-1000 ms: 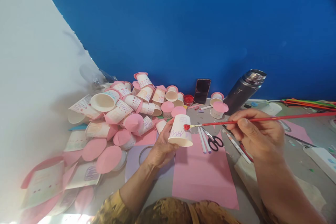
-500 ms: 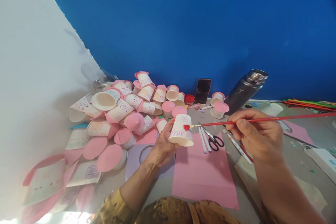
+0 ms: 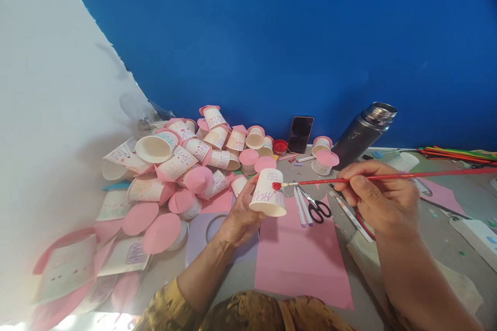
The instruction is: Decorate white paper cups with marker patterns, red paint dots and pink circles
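My left hand (image 3: 244,214) is closed round a white paper cup (image 3: 266,201), held mouth-down with a pink paper disc (image 3: 265,164) at its narrow top. A purple window and purple zigzag strokes are drawn on the cup's side. Between the thumb and fingers of my right hand (image 3: 382,199) is a red-handled paintbrush (image 3: 322,181), lying nearly level. Its tip, loaded with red paint, is at the cup's side beside the drawn window; whether it touches cannot be made out. Behind the cup sits a small pot of red paint (image 3: 280,147).
Many decorated cups with pink tops (image 3: 174,163) are heaped on the left. Pink paper (image 3: 303,264), scissors (image 3: 319,211) and white markers (image 3: 303,206) lie below the hands. A phone (image 3: 301,134) leans against the blue wall, with a dark flask (image 3: 361,137) to its right.
The brush tip has shifted very slightly on the cup's side. Both hands and the cup stay almost where they were.
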### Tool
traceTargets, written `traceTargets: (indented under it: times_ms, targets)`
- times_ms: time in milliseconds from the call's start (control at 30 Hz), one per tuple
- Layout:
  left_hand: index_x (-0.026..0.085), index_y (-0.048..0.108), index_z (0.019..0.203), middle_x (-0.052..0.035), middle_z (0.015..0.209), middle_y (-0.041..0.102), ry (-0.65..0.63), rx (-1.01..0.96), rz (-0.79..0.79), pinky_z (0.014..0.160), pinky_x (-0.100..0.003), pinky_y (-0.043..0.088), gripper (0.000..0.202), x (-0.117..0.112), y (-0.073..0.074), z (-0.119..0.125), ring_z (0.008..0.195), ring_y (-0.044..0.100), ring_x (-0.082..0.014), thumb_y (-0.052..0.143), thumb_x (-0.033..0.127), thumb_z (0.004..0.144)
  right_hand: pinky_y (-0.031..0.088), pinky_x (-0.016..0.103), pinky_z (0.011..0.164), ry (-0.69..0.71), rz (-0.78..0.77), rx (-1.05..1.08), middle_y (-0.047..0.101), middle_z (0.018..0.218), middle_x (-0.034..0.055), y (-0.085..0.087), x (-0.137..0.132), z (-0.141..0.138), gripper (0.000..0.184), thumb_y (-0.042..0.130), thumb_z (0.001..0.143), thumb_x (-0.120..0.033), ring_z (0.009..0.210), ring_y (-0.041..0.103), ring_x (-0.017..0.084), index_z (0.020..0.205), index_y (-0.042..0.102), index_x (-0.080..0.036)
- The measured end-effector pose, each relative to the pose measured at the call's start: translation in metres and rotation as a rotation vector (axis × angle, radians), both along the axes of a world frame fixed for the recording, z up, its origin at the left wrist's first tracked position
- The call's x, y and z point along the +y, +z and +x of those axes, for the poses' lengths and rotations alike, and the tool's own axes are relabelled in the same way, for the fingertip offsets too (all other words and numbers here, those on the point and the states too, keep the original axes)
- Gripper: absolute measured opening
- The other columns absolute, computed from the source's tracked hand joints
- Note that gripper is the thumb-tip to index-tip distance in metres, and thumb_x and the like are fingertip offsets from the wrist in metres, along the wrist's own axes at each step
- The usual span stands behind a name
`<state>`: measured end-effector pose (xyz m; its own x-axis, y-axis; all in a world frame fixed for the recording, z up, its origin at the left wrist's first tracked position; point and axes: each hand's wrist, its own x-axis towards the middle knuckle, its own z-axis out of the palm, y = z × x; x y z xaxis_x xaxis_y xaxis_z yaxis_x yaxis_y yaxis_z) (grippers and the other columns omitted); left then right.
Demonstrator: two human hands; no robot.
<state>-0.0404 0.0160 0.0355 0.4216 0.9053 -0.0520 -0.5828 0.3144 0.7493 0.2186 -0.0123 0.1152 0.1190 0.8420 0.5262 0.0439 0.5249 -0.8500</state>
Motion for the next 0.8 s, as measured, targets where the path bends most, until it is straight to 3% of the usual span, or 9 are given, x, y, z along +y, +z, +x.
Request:
traceTargets:
  times_ms: [500,800]
  targets:
    - [0.033,0.064,0.137,-0.0055,0.133,0.069,-0.021,0.004,0.009,0.105,-0.047,0.053,0.088,-0.0001,-0.0023,0.0003,0.115,0.067,-0.0298,0.096,0.024,0.055,0.044,0.026,0.039,0.005,0.017,0.000,0.077,0.075,0.0049,-0.0020,0.0014,-0.0010,0.011,0.077,0.093,-0.033,0.045,0.056,0.012,0.091,0.079,-0.023]
    - [0.029,0.063,0.139,-0.0042,0.132,0.067,-0.065,-0.101,-0.010,0.096,-0.032,0.052,0.090,0.0017,-0.0050,0.0006,0.107,0.064,-0.0202,0.095,0.015,0.056,0.044,0.027,0.039,0.020,0.047,-0.019,0.077,0.077,0.0046,-0.0032,0.0027,0.0011,0.009,0.074,0.096,-0.031,0.046,0.056,0.012,0.094,0.079,-0.023]
